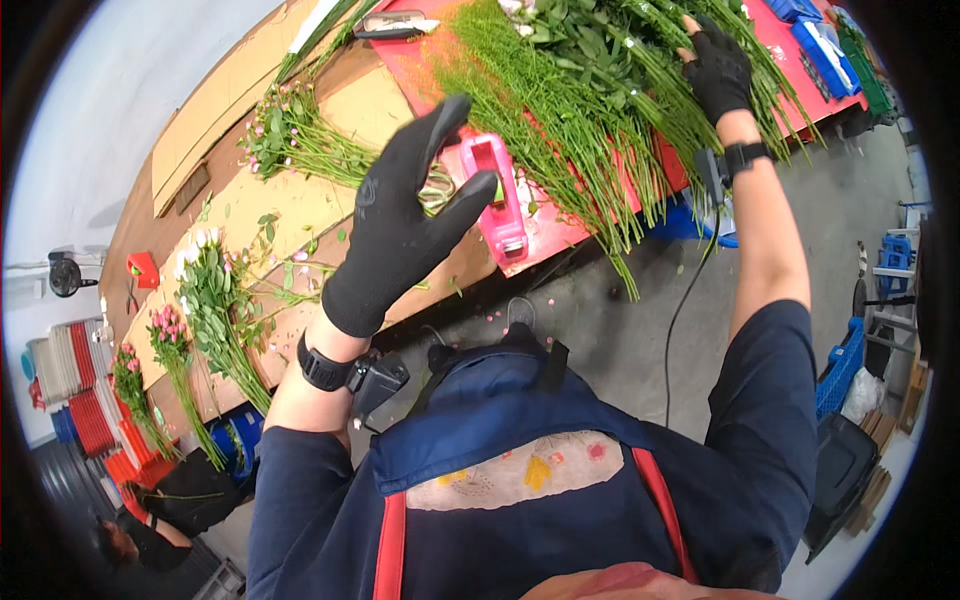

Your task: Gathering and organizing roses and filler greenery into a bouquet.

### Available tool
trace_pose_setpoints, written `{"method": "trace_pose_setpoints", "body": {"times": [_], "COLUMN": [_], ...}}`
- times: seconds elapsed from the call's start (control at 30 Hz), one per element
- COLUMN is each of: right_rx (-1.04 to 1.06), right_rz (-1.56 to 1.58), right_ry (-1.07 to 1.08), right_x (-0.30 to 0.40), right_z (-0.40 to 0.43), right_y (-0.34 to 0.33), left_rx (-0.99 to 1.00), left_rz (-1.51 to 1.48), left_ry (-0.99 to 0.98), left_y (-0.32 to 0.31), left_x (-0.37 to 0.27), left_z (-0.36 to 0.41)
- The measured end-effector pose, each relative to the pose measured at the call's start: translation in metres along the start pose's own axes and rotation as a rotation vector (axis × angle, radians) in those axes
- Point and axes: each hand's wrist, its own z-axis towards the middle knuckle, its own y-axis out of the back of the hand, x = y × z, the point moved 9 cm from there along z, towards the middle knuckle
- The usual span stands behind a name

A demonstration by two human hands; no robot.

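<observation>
My left hand (411, 217), in a black glove, hovers over the near side of the table. Its thumb and fingers are apart, with nothing visible between them. Just beyond them lies a pink tape dispenser (510, 225) on the red table covering, partly hidden by the thumb. My right hand (718, 71), gloved in black with some fingertips bare, reaches across the long green stems (675, 120) at the far right. Its fingers are against those stems or just above them; whether they grip any is unclear. Feathery green sprays (517, 90) lie between my two hands.
Pink-flowered stems (281, 135) and white-flowered stems (210, 300) lie on cardboard (240, 195) to the left. Blue trays (825, 56) stand at the far right. Hanging near my right wrist is a cable (686, 304). Another person (161, 517) holds a stem at lower left.
</observation>
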Motion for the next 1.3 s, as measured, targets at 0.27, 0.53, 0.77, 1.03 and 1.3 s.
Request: {"method": "trace_pose_setpoints", "body": {"times": [0.27, 0.53, 0.77, 1.03, 1.3], "right_rx": [0.355, 0.913, 0.807, 0.662, 0.67], "right_rz": [0.003, 0.376, 0.38, 0.38, 1.596], "right_ry": [-0.045, 0.177, -0.128, 0.033, -0.873], "right_x": [-0.007, 0.21, 0.173, 0.191, 0.182], "right_z": [-0.027, -0.186, -0.221, -0.215, -0.163], "right_y": [-0.095, -0.013, -0.047, -0.025, 0.058], "left_rx": [0.117, 0.247, 0.344, 0.422, 0.411], "left_rz": [-0.377, -0.457, -0.507, -0.642, -0.988], "left_ry": [0.66, 0.795, 0.778, 0.802, 0.856], "left_y": [-0.036, -0.077, -0.1, -0.124, -0.182], "left_x": [0.095, 0.1, 0.086, 0.086, 0.083], "left_z": [-0.107, -0.137, -0.128, -0.136, -0.119]}}
